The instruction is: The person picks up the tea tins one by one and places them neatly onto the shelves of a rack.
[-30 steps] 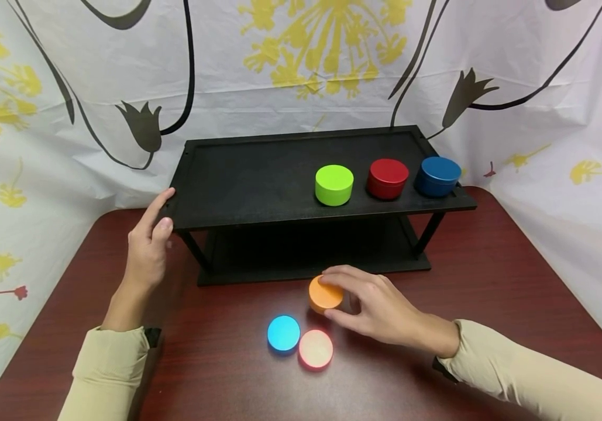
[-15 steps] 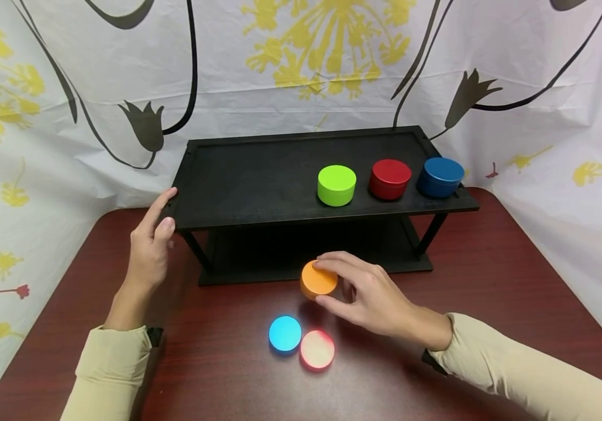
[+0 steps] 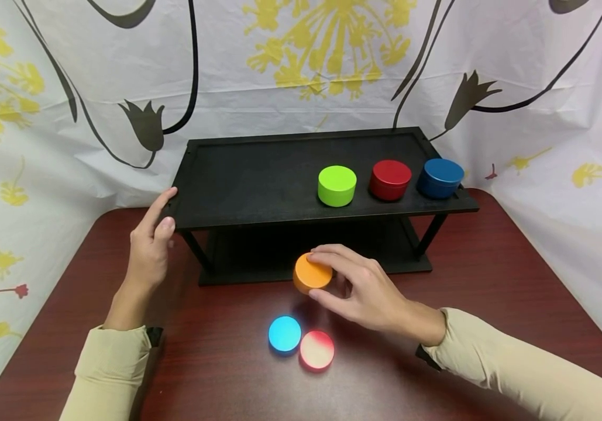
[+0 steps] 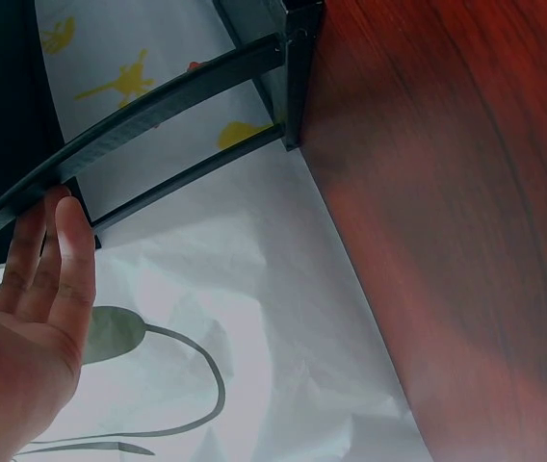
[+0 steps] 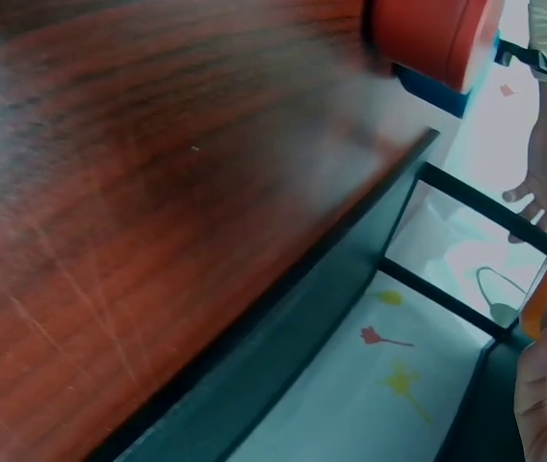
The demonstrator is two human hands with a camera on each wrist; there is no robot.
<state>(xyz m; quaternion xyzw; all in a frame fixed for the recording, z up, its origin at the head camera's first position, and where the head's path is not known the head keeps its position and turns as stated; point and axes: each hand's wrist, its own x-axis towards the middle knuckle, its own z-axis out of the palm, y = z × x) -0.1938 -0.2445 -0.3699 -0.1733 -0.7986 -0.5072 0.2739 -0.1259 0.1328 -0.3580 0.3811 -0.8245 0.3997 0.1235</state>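
My right hand point(image 3: 366, 289) pinches an orange round tin point(image 3: 311, 276) between thumb and fingers, raised in front of the black two-tier shelf point(image 3: 248, 175). The tin is slightly tilted; part of it shows at the right edge of the right wrist view. My left hand point(image 3: 147, 254) rests with extended fingers against the left end of the shelf's top board, and its fingers point(image 4: 73, 241) meet that edge in the left wrist view. Close below the orange tin, a light blue tin point(image 3: 284, 335) and a glossy red-pink tin point(image 3: 317, 352) sit side by side on the table.
Along the front right of the top board stand a lime green tin point(image 3: 337, 187), a red tin point(image 3: 390, 181) and a dark blue tin point(image 3: 440, 178). The shelf's lower board point(image 3: 258, 269) lies on the dark red wooden table point(image 3: 216, 374). A patterned white cloth point(image 3: 290, 111) hangs behind.
My right hand has lifted the orange tin and carried it left and forward, toward the shelf. My left hand stays at the shelf's left end.
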